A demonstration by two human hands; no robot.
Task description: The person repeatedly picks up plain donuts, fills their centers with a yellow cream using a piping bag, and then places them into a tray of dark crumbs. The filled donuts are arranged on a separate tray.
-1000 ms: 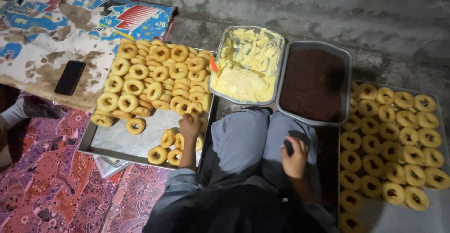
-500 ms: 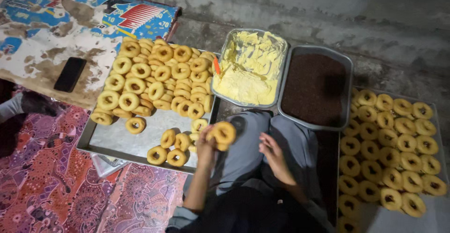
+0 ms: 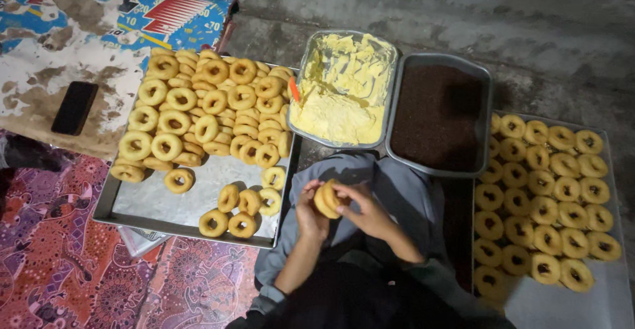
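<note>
Doughnut [image 3: 327,199] between both hands [image 3: 337,208]

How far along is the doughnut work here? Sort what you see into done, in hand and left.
Done: plain ring doughnuts laid in rows on the right tray. In hand: the left hand and right hand hold one doughnut together over the lap. Left: a heap on the left tray; the yellow cream pan and brown sprinkle pan are still well filled.
</note>
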